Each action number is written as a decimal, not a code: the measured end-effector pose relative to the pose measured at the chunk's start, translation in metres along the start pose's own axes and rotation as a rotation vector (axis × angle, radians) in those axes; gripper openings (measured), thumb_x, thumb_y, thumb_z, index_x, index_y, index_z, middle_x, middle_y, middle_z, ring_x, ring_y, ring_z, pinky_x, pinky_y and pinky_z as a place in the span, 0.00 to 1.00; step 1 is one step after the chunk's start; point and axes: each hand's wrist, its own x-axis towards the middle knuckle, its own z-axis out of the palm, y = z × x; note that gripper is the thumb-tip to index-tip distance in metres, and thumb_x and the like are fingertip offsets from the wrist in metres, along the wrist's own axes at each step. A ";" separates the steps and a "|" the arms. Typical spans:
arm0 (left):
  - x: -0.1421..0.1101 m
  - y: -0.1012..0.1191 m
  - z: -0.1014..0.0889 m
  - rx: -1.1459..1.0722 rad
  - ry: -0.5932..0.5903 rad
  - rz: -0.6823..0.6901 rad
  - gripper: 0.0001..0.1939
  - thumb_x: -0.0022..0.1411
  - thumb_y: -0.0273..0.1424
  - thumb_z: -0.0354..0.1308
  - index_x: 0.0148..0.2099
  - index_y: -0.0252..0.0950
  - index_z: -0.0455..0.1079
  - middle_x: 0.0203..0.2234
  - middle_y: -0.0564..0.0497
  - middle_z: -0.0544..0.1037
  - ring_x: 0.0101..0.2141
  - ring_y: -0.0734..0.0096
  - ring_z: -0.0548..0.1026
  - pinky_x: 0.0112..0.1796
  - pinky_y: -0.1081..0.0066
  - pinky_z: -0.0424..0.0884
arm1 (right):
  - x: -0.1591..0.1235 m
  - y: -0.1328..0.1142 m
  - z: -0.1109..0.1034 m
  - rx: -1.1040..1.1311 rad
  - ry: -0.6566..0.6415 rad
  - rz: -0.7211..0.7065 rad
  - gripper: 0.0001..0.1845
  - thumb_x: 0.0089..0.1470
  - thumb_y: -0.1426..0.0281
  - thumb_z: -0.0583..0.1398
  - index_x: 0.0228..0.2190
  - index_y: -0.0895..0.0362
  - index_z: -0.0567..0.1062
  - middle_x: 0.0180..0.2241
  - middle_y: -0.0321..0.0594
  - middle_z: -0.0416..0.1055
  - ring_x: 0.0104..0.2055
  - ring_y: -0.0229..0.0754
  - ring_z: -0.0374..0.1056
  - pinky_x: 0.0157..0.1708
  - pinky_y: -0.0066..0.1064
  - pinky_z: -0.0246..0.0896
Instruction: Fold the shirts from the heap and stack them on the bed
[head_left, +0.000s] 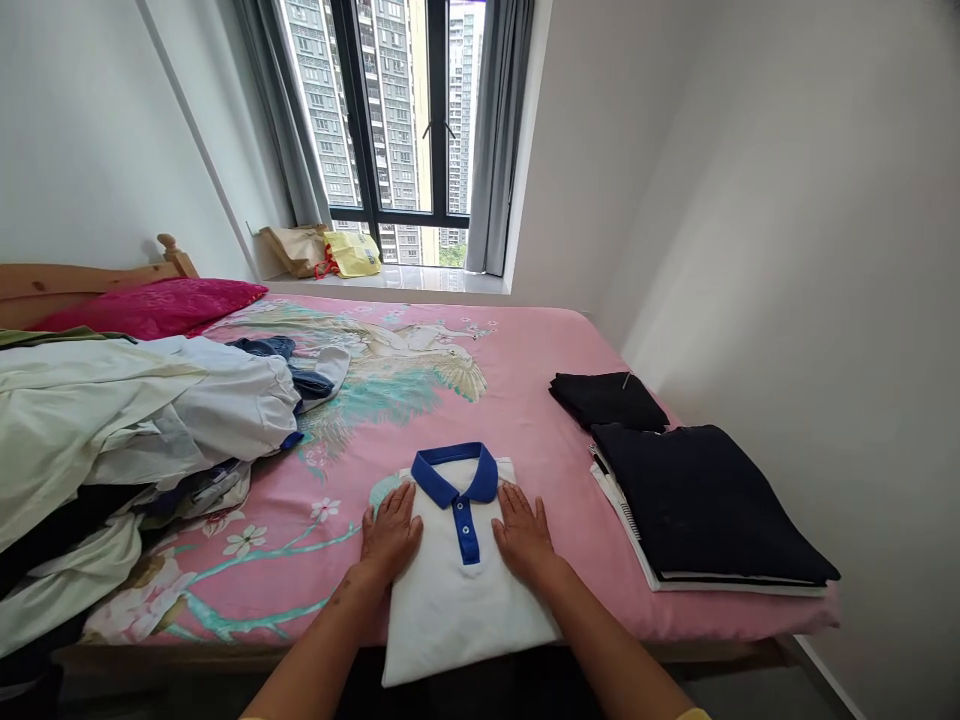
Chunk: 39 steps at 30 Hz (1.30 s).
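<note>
White polo shirt (pixel 450 610) lies at the lower centre of the frame, left hand (pixel 392 530) and right hand (pixel 523 533) spread open on either side of its blue placket (pixel 466 535), gripping nothing, apparently to press it flat against the pink bedspread (pixel 532 345).

1. White polo shirt (pixel 469 615), folded (blue collar (pixel 486 482) up top), at bed (pixel 525 345) edge.
2. Left hand (pixel 392 528), right hand (pixel 523 532): flat, one per shirt side.
3. Folded dark clothes (pixel 701 505) right; loose clothes heap (pixel 187 400) left.
</note>
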 end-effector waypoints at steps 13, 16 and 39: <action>0.020 -0.016 0.018 0.007 0.097 -0.040 0.32 0.63 0.42 0.40 0.66 0.38 0.46 0.64 0.46 0.52 0.63 0.60 0.48 0.59 0.47 0.38 | 0.037 0.018 -0.001 0.053 0.054 0.210 0.31 0.60 0.60 0.42 0.63 0.55 0.48 0.65 0.42 0.40 0.67 0.45 0.32 0.61 0.50 0.26; 0.017 -0.021 0.017 -0.029 0.140 -0.013 0.29 0.64 0.40 0.39 0.65 0.41 0.49 0.64 0.45 0.51 0.63 0.62 0.48 0.59 0.48 0.40 | 0.042 0.021 -0.002 0.078 0.140 0.180 0.26 0.60 0.63 0.43 0.59 0.45 0.56 0.64 0.37 0.45 0.66 0.44 0.37 0.60 0.48 0.30; 0.081 -0.035 -0.003 -0.216 0.101 -0.350 0.18 0.57 0.43 0.47 0.44 0.49 0.74 0.44 0.47 0.74 0.48 0.52 0.67 0.48 0.54 0.57 | 0.100 0.047 -0.024 0.220 0.102 0.353 0.21 0.58 0.58 0.45 0.47 0.42 0.71 0.51 0.37 0.65 0.53 0.48 0.57 0.49 0.43 0.51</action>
